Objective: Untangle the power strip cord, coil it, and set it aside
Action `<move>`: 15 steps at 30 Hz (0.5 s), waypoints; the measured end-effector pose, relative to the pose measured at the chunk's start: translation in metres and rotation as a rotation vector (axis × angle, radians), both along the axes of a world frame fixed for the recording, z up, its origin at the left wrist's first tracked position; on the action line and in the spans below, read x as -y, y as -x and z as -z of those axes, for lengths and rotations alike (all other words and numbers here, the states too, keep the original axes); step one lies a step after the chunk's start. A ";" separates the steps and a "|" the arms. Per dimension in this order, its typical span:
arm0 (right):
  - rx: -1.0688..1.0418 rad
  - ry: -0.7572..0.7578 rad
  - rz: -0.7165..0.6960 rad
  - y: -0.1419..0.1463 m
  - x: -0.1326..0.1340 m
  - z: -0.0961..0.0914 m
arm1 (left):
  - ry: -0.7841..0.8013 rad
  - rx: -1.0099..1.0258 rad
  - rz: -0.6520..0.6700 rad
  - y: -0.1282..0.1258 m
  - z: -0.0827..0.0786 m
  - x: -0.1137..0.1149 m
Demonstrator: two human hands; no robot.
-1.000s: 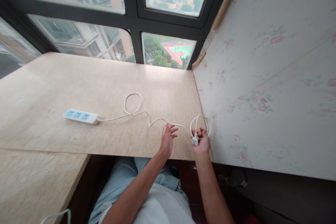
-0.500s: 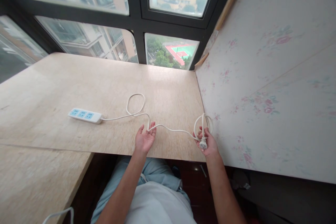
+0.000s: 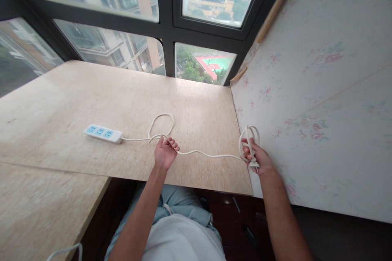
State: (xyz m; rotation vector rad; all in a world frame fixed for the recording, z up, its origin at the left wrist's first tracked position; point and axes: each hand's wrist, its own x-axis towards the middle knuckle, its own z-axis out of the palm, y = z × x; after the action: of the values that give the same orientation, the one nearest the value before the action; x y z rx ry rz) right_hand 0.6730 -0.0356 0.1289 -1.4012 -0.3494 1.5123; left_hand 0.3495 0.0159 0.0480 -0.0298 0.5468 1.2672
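Observation:
A white power strip [image 3: 103, 133] with blue socket faces lies on the stone-patterned ledge at left. Its white cord [image 3: 208, 155] runs right from it, makes one loose loop on the ledge and passes through my left hand [image 3: 165, 153], whose fingers are curled round it. From there the cord stretches slackly across to my right hand [image 3: 260, 158]. That hand is closed on a few gathered coils of the cord beside the wall, with the plug [image 3: 254, 164] hanging at the palm, prongs pointing down.
The beige ledge [image 3: 92, 89] meets dark-framed windows [image 3: 170, 28] at the back. A flower-patterned wall [image 3: 321, 102] rises close at the right. Another white cable [image 3: 65, 248] curves over the lower-left ledge edge. Below the ledge is a dark floor.
My left hand has gone from open-fingered to curled round the cord. My right hand has moved right with the coils and plug, and the cord between the hands is longer.

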 end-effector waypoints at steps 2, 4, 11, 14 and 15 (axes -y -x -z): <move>0.038 -0.032 -0.023 -0.004 -0.003 -0.006 | 0.029 -0.058 -0.052 0.003 -0.003 0.002; 0.071 -0.056 -0.053 -0.005 -0.004 -0.011 | 0.083 -0.096 -0.092 0.010 -0.005 0.006; 0.172 -0.028 -0.103 -0.004 -0.012 -0.025 | 0.287 -0.149 -0.161 0.057 -0.002 0.013; 0.194 -0.016 -0.130 -0.004 -0.019 -0.029 | 0.361 -0.210 -0.130 0.080 0.002 0.011; 0.194 -0.015 -0.145 -0.004 -0.022 -0.030 | 0.362 -0.266 -0.096 0.086 0.004 0.009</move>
State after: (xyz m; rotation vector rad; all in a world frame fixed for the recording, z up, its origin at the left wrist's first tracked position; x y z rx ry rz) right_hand 0.6767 -0.0134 0.1592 -1.5423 -0.5919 1.4896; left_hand 0.2634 0.0066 0.0439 -0.1940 1.0111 1.2587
